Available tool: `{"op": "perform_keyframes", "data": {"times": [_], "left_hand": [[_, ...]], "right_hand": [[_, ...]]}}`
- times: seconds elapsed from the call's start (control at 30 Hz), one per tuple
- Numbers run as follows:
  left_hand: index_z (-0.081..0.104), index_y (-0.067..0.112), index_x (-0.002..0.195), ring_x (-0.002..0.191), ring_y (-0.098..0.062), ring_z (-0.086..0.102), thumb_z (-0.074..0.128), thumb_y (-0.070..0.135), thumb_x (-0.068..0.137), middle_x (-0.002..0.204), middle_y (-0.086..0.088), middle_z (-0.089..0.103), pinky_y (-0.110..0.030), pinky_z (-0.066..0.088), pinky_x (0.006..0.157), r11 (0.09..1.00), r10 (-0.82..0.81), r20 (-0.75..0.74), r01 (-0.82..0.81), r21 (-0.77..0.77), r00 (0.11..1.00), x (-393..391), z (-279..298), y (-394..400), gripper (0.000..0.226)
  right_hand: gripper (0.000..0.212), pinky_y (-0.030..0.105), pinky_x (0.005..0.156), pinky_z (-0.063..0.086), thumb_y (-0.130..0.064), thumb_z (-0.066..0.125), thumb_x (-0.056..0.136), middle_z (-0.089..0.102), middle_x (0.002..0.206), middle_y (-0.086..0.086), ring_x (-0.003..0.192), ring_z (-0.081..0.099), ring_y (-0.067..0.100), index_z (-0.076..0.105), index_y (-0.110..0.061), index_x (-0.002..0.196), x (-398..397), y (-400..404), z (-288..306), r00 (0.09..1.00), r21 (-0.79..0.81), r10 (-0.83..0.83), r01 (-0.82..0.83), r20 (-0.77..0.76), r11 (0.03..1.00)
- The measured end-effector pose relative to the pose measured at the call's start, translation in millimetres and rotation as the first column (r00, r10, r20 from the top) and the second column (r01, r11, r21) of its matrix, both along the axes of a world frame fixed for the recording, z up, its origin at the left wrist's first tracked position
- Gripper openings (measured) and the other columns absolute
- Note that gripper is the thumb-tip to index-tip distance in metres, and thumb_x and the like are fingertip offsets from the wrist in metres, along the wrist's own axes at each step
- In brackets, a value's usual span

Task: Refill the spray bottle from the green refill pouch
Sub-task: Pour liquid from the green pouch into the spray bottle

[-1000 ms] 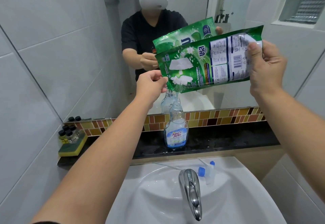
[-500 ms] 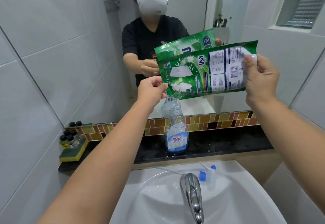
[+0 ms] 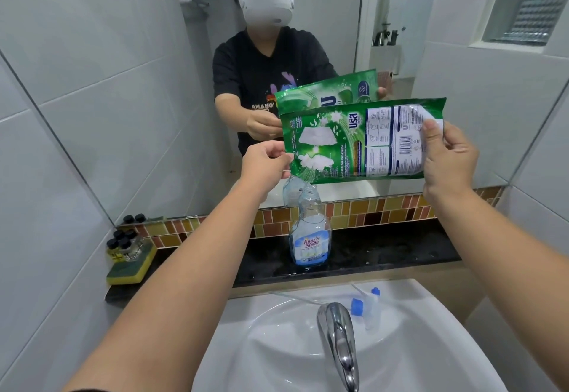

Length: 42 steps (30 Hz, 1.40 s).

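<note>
I hold the green refill pouch [image 3: 354, 142] sideways in the air above the spray bottle. My left hand [image 3: 264, 160] pinches its lower left corner, and my right hand [image 3: 446, 157] grips its right end. That lower left corner hangs just over the open neck of the clear spray bottle [image 3: 309, 231], which stands upright on the black ledge [image 3: 385, 247] with pale blue liquid in its lower part. The bottle's spray head [image 3: 366, 305], white and blue with its thin tube, lies on the sink rim behind the tap.
A white sink [image 3: 277, 345] with a chrome tap [image 3: 338, 345] is right below me. A yellow-green sponge [image 3: 131, 265] carrying several small black-capped bottles [image 3: 123, 244] sits at the ledge's left end. A mirror [image 3: 138, 83] above the ledge reflects a person and the pouch.
The pouch has come lower and flatter in the frame, its right end dropping, with the left corner staying over the bottle's neck. Both hands keep their grip.
</note>
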State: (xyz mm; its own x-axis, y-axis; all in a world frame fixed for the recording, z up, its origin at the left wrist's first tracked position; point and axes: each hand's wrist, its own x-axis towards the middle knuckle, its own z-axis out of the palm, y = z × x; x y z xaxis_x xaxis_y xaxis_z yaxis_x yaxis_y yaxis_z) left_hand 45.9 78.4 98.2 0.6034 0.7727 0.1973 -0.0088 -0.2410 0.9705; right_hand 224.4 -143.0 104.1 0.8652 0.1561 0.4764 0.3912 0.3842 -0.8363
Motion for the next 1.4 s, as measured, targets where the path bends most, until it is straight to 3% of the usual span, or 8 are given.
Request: {"op": "perform_keyframes", "data": {"times": [0.2,0.33,0.43,0.67,0.93,1.1,1.23,1.4], "left_hand": [[0.074,0.013,0.100,0.068,-0.011,0.059,0.070,0.004,0.091,0.073,0.002,0.062,-0.018,0.053,0.058,1.000,-0.019,-0.032,0.019,0.008,0.999,3.3,-4.6,-1.1,0.014],[0.074,0.009,0.111,0.075,-0.013,0.063,0.071,0.005,0.091,0.082,-0.002,0.067,-0.021,0.054,0.061,0.999,-0.018,-0.078,0.022,0.049,0.997,6.1,-2.1,-1.0,0.021],[0.071,0.007,0.120,0.080,-0.017,0.065,0.071,0.007,0.092,0.089,-0.004,0.068,-0.021,0.054,0.061,0.996,-0.020,-0.115,0.030,0.087,0.993,8.6,2.2,-0.9,0.029],[0.072,0.014,0.120,0.082,-0.014,0.065,0.072,0.010,0.092,0.094,0.000,0.069,-0.017,0.053,0.056,0.980,0.007,-0.182,0.029,0.197,0.983,17.6,7.8,-2.0,0.029],[0.076,0.014,0.112,0.085,-0.014,0.064,0.076,0.013,0.087,0.092,0.002,0.072,-0.037,0.058,0.091,0.924,0.046,-0.282,0.066,0.376,0.958,29.8,20.7,-0.5,0.025],[0.075,0.015,0.114,0.080,-0.007,0.062,0.076,0.013,0.087,0.085,0.011,0.069,-0.023,0.054,0.082,0.875,0.055,-0.302,0.100,0.474,0.952,36.0,30.1,-6.0,0.027],[0.075,0.014,0.114,0.072,0.003,0.057,0.075,0.011,0.089,0.078,0.017,0.064,-0.003,0.039,0.064,0.820,0.071,-0.346,0.142,0.554,0.936,41.8,39.9,-8.6,0.025],[0.076,0.015,0.112,0.071,0.003,0.057,0.073,0.009,0.090,0.078,0.016,0.064,0.001,0.040,0.059,0.787,0.083,-0.371,0.167,0.594,0.925,45.8,57.5,-13.6,0.023]], "right_hand": [[0.013,0.041,0.076,0.063,-0.035,0.064,0.095,0.071,0.110,0.015,0.097,0.072,0.022,0.074,-0.029,0.091,-0.5,-6.7,-15.2,0.999,0.024,0.004,-0.002,-0.049,1.000],[0.014,0.033,0.071,0.063,-0.029,0.063,0.097,0.072,0.114,0.014,0.099,0.073,0.021,0.072,-0.019,0.102,1.2,-9.5,-26.8,0.989,0.068,0.011,-0.001,-0.147,0.998],[0.014,0.027,0.064,0.062,-0.027,0.062,0.097,0.077,0.099,0.000,0.093,0.075,0.015,0.073,-0.019,0.100,-0.3,-10.6,-33.1,0.978,0.107,0.040,-0.018,-0.206,0.994],[0.011,0.037,0.072,0.063,-0.026,0.064,0.096,0.078,0.091,-0.004,0.092,0.075,0.017,0.075,-0.025,0.093,-3.5,-10.0,-55.7,0.932,0.159,0.028,0.032,-0.362,0.987],[0.013,0.027,0.061,0.061,-0.024,0.065,0.095,0.079,0.090,-0.007,0.084,0.076,0.012,0.077,-0.026,0.089,-6.2,-8.6,-77.0,0.870,0.233,0.071,0.052,-0.489,0.971],[0.021,0.025,0.058,0.060,-0.027,0.061,0.098,0.079,0.088,-0.008,0.080,0.076,0.010,0.077,-0.027,0.085,-13.2,-8.0,-89.8,0.830,0.227,0.062,0.080,-0.555,0.971],[0.020,0.027,0.059,0.060,-0.031,0.060,0.098,0.079,0.090,-0.006,0.080,0.076,0.012,0.076,-0.026,0.088,-23.8,-3.9,-103.9,0.778,0.216,0.054,0.107,-0.626,0.970],[0.017,0.031,0.063,0.062,-0.035,0.057,0.099,0.079,0.089,-0.008,0.081,0.076,0.011,0.072,-0.029,0.092,-36.3,1.2,-112.9,0.721,0.203,0.076,0.091,-0.689,0.975]]}}
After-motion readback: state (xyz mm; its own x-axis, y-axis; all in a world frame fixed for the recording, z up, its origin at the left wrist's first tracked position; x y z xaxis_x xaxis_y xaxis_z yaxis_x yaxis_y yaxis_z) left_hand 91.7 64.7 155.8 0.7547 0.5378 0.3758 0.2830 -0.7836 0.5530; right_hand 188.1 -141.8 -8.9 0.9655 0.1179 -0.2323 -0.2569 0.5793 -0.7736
